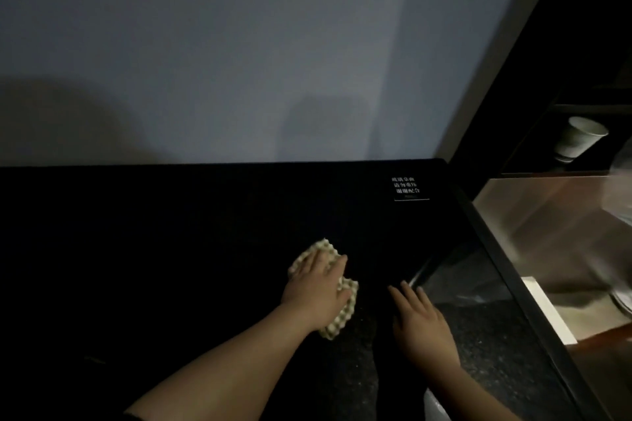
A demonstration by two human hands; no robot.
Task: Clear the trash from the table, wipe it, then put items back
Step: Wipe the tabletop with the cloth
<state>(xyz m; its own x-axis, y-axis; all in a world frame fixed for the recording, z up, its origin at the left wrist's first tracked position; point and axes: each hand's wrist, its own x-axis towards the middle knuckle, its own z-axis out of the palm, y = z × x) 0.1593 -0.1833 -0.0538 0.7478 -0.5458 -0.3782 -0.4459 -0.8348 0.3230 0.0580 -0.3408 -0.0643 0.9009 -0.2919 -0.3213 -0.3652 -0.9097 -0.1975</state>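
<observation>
Dark table (171,249) runs across the lower frame, its far edge against a pale grey wall (239,44). Left hand (316,287): palm down on a waffle-textured cream cloth (337,321), fingers fairly straight and spread over it, pressing rather than clutching. The cloth lies flat on the tabletop right of centre, its edges showing beyond the fingertips and below the wrist. Right hand (422,321): just beside the cloth, apart from it, flat on the table, fingers extended, holding nothing. Small black sign (407,189) with white characters lies at the table's far right corner. Past the table's right edge, a white paper cup (579,138) stands on a dark shelf (581,109).
</observation>
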